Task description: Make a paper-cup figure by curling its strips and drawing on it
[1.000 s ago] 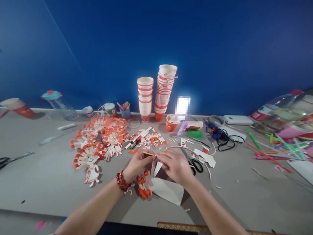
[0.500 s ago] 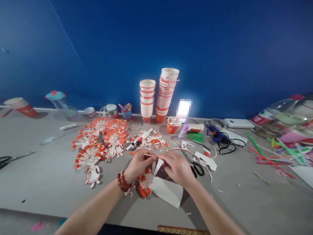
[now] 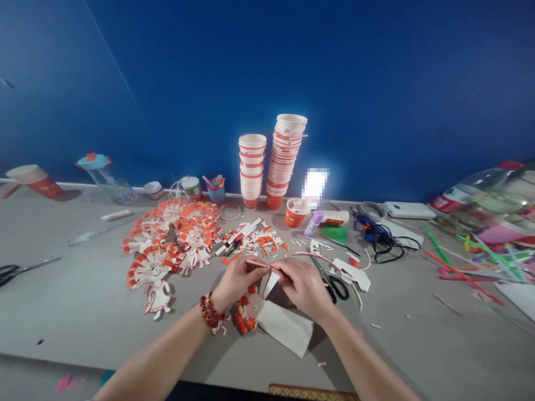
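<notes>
Over the grey table, my left hand is closed on a thin wooden stick that points toward my other hand. My right hand pinches a strip at its red end, against the stick's tip. This strip belongs to a cut paper cup hanging below both hands, with a wide white flap and orange curled ends on its left. Fingers hide the exact contact. Black-handled scissors lie right beside my right hand. Left of my hands sits a pile of orange-and-white paper figures with curled edges.
Two tall stacks of paper cups stand by the blue wall. Paper scraps, a purple glue stick and a blue glue gun lie behind my hands. Coloured straws and bottles crowd the right; more scissors lie far left.
Both hands keep nearly the same place and hold. The orange curled ends of the cut cup have shifted slightly, and the stick is tilted a little differently.
</notes>
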Demonstrator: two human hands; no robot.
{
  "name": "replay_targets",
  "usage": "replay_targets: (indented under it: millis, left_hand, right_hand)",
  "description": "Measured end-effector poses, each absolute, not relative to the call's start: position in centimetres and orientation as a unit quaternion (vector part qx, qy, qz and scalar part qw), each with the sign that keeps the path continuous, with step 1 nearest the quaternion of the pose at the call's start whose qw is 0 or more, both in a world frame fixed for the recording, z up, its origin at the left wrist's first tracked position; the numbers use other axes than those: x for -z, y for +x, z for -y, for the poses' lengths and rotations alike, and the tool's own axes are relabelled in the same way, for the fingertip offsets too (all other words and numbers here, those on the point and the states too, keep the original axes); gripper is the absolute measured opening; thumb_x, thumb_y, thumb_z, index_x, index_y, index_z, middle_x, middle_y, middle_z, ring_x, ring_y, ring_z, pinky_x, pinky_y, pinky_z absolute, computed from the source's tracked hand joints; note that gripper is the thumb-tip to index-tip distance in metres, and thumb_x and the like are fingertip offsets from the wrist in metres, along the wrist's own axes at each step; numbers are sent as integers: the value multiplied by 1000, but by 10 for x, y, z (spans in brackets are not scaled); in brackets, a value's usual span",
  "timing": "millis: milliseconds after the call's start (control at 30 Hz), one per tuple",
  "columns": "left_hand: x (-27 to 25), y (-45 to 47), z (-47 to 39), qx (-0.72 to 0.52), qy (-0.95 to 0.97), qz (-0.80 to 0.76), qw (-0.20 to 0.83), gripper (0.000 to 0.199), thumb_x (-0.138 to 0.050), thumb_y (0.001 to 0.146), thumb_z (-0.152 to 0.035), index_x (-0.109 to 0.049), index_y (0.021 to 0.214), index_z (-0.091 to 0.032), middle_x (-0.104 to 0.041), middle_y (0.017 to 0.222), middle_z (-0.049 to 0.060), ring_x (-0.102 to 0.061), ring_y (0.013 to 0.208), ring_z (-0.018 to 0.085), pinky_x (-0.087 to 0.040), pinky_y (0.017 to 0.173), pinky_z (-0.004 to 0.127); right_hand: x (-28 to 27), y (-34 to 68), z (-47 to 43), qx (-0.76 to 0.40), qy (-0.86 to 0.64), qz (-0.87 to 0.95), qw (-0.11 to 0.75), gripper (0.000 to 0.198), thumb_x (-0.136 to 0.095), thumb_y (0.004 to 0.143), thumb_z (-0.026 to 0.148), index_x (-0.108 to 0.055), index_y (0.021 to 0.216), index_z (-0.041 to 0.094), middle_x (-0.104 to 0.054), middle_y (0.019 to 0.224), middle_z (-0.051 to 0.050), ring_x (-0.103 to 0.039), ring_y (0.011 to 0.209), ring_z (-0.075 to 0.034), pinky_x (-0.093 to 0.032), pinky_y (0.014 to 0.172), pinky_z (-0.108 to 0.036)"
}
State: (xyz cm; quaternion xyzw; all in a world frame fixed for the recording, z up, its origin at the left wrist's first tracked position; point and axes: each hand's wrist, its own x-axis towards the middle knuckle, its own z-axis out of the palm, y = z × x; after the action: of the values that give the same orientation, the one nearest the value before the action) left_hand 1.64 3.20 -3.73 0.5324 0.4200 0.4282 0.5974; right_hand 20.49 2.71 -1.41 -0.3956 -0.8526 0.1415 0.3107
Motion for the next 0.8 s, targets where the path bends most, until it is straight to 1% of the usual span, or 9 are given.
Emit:
replay_targets:
  millis: [100, 200, 333, 467, 600, 700, 800]
  left_hand:
    - [37, 16, -32, -432, 529, -403, 609, 28, -73, 74, -42, -69, 80, -15, -65, 76, 3, -56, 70, 14, -43, 64, 24]
    - [35, 16, -31, -434, 516, -404, 618, 29, -73, 74, -43, -68, 80, -15, -63, 72, 2, -53, 65, 13, -41, 61, 23]
    - [32, 16, -30, -430, 485, -410, 641, 30, -75, 71, -43, -66, 75, -14, -57, 64, -1, -46, 56, 9, -34, 53, 21]
    - [29, 17, -29, -420, 470, -417, 655, 30, -75, 70, -41, -65, 73, -13, -53, 59, -2, -42, 52, 7, -31, 50, 20]
    - [27, 17, -28, -426, 457, -425, 655, 29, -77, 68, -40, -66, 73, -13, -56, 60, -1, -45, 54, 8, -32, 52, 20]
    - [27, 16, -28, -422, 437, -427, 670, 27, -79, 66, -37, -67, 72, -13, -57, 60, -1, -47, 55, 8, -34, 53, 20]
    - [27, 16, -29, -420, 408, -422, 693, 24, -80, 64, -33, -68, 72, -13, -61, 61, 0, -51, 55, 9, -37, 54, 21]
  right_hand:
    - [13, 204, -27, -172, -409, 842, 307, 16, -45, 96, 22, -61, 93, 21, -66, 76, -3, -61, 70, -17, -42, 66, -26]
    - [12, 205, -27, -182, -406, 843, 304, 17, -45, 96, 23, -61, 92, 21, -66, 75, -2, -60, 70, -16, -42, 65, -26]
    - [12, 205, -27, -170, -385, 852, 312, 18, -46, 93, 16, -63, 93, 20, -69, 80, -4, -63, 74, -17, -44, 67, -27]
    - [16, 206, -28, -151, -374, 859, 316, 23, -48, 85, 9, -65, 96, 20, -71, 86, -6, -64, 78, -19, -46, 70, -29]
    - [16, 206, -27, -127, -362, 865, 322, 27, -50, 80, 6, -65, 97, 21, -72, 90, -6, -64, 81, -20, -47, 73, -30]
    - [15, 205, -27, -114, -361, 870, 315, 26, -50, 81, 6, -65, 95, 21, -72, 87, -5, -63, 77, -19, -46, 70, -29]
    - [16, 205, -27, -104, -366, 874, 303, 28, -50, 79, 5, -66, 95, 21, -72, 85, -5, -63, 77, -19, -47, 69, -29]
